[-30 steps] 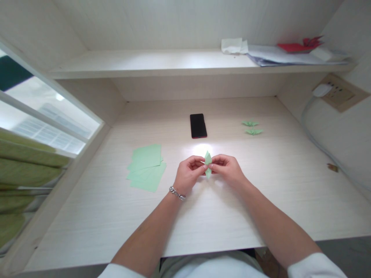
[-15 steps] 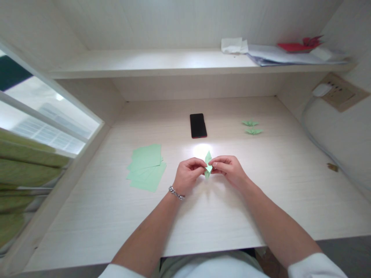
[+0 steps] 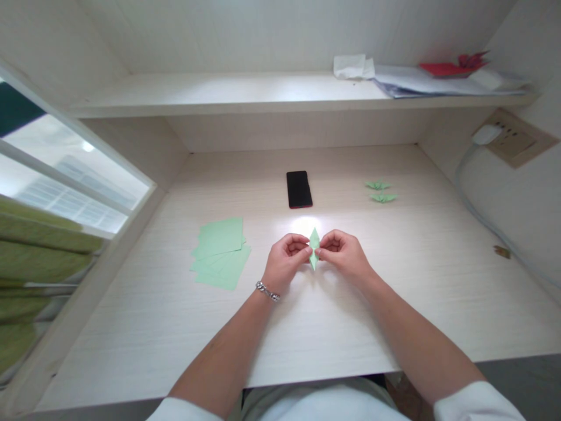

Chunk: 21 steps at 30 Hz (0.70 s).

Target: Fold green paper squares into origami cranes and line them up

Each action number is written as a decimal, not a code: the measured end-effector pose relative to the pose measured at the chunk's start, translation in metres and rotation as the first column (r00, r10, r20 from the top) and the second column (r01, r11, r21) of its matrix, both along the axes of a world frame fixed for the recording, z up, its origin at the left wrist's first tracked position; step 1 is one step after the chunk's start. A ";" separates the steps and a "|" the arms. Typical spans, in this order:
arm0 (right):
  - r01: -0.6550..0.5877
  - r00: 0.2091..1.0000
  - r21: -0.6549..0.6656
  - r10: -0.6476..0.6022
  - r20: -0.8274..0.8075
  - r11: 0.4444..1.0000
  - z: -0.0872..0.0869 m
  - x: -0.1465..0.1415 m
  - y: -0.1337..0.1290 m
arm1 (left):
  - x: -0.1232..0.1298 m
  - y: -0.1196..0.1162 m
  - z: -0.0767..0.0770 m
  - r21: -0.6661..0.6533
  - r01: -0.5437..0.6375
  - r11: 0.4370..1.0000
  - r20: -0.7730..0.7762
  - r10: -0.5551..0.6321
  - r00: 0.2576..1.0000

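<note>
Between my two hands is a folded piece of green paper (image 3: 314, 238), a narrow diamond with its points toward and away from me. My left hand (image 3: 287, 257), with a chain bracelet on its wrist, pinches the paper's left side between thumb and fingers. From the other side my right hand (image 3: 343, 252) pinches it at mid-length. The paper is held above the desk, and the fingertips hide part of its middle. To the left lies a loose stack of green paper sheets (image 3: 221, 254). Two folded green paper cranes (image 3: 383, 199) rest at the back right.
A black phone (image 3: 299, 189) lies behind my hands. A shelf (image 3: 219, 93) spans the back, bearing papers (image 3: 438, 85) and a red folded paper (image 3: 445, 70). On the right, a white charger (image 3: 486, 135) sits in a wall socket, its cable trailing down the desk's side.
The flap that stood out at the paper's middle now lies flatter, and the paper shows as an even diamond. Both hands have shifted slightly, with thumbs pressed at its centre.
</note>
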State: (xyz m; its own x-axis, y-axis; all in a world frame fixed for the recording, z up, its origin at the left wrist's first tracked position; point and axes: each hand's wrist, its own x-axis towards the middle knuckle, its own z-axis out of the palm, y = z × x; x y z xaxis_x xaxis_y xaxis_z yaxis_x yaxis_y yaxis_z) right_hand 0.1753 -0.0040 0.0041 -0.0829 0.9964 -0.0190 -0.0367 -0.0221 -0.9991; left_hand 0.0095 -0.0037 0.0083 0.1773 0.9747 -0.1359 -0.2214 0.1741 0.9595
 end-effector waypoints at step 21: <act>0.069 0.990 -0.028 -0.071 -0.119 0.997 -0.002 -0.012 -0.003 | 0.006 -0.002 0.002 0.104 -0.158 0.982 -0.064 0.165 0.984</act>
